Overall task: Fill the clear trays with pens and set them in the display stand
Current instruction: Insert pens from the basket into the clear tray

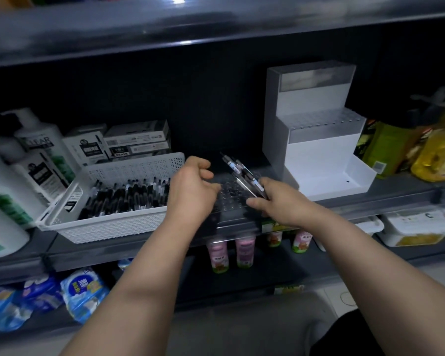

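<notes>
Clear tray [231,195] lies mid-shelf [129,255]; both forearms reach in from 6 o'clock. White basket [108,228] at its 9 o'clock holds loose pens [129,195]; stand [316,142] at 2 o'clock. Right hand [276,205] clamps a pen bunch [244,176] over the tray. Left hand [190,191] fingers curled at tray's 9 o'clock edge, grip unclear.
</notes>
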